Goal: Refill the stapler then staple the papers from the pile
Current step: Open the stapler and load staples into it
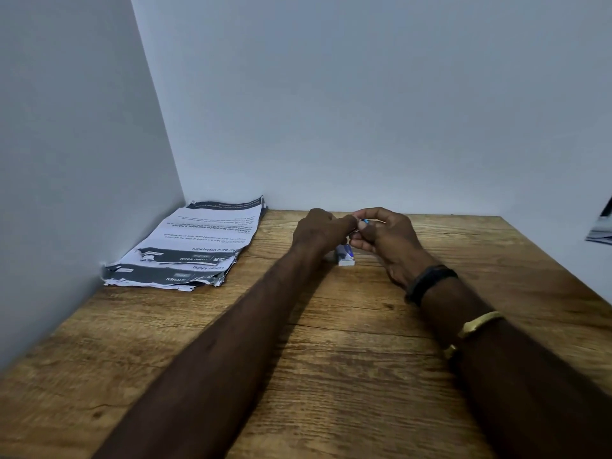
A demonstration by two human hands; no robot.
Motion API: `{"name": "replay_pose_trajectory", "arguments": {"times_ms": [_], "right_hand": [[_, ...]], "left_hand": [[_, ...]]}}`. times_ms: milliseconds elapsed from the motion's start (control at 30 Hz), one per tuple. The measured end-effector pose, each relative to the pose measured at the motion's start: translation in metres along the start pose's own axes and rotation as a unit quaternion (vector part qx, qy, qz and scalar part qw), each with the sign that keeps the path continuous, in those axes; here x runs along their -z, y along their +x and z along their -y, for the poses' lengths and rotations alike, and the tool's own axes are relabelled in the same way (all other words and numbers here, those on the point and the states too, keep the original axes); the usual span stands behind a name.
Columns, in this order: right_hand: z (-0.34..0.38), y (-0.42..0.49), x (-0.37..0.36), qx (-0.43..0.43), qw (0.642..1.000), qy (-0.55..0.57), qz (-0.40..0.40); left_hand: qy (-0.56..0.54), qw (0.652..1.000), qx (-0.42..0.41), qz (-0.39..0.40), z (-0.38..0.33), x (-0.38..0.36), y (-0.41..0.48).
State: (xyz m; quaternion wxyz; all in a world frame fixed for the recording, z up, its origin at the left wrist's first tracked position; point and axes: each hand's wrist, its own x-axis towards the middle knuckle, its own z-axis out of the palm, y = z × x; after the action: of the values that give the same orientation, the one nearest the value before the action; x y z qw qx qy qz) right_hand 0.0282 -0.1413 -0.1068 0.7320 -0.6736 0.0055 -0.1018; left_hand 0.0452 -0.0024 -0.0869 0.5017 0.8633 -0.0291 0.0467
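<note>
Both of my hands meet above the far middle of the wooden table (331,352). My left hand (319,231) and my right hand (387,236) are closed together around a small stapler (363,221), of which only a blue tip shows between the fingers. Just below the hands a small white and blue staple box (345,255) lies on the table. The pile of printed papers (195,246), with torn and curled edges, lies in the far left corner against the wall.
Pale walls close the table on the left and at the back. Another dark printed sheet (601,226) shows at the right edge of view. My right wrist carries a black band (430,281) and a gold bangle (477,323).
</note>
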Motion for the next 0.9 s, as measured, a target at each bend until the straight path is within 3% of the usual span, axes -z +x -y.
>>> {"name": "replay_pose_trajectory", "arguments": {"times_ms": [600,900], "right_hand": [[-0.005,0.004,0.001,0.003,1.000,-0.001,-0.010],[0.000,0.001,0.003,-0.034,0.998,0.041,-0.045]], "left_hand": [[0.030,0.999,-0.021,-0.014,-0.010,0.002,-0.011],[-0.027,0.995,-0.096,-0.010,-0.001,0.012,-0.010]]}}
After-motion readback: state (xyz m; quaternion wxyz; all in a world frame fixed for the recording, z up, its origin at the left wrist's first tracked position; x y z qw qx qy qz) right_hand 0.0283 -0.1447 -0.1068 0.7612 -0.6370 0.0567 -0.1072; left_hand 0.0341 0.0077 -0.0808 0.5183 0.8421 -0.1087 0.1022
